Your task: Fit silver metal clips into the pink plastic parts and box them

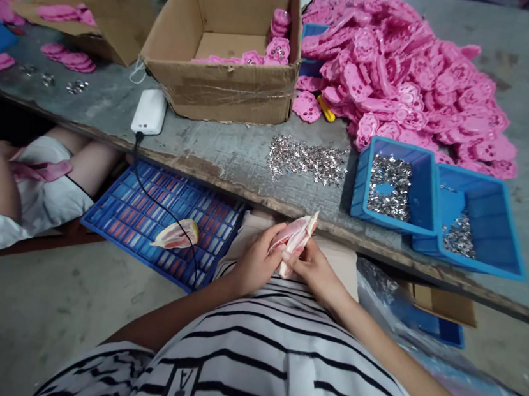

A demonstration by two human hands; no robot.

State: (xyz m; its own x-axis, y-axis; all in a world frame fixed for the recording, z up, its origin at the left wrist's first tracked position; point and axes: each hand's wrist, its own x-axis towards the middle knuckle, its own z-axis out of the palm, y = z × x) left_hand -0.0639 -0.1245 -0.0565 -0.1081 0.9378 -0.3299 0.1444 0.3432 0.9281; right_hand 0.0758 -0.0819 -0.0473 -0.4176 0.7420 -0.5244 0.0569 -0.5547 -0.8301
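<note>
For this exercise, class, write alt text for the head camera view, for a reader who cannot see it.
Both hands, left hand and right hand, hold a pale pink plastic piece together at the edge of a grey worktable. On the table are a heap of pink plastic parts, two blue trays of small silver metal bits, and an open cardboard box.

A pale pink plastic piece (295, 239), tilted upright, clasped above the lap.
</note>
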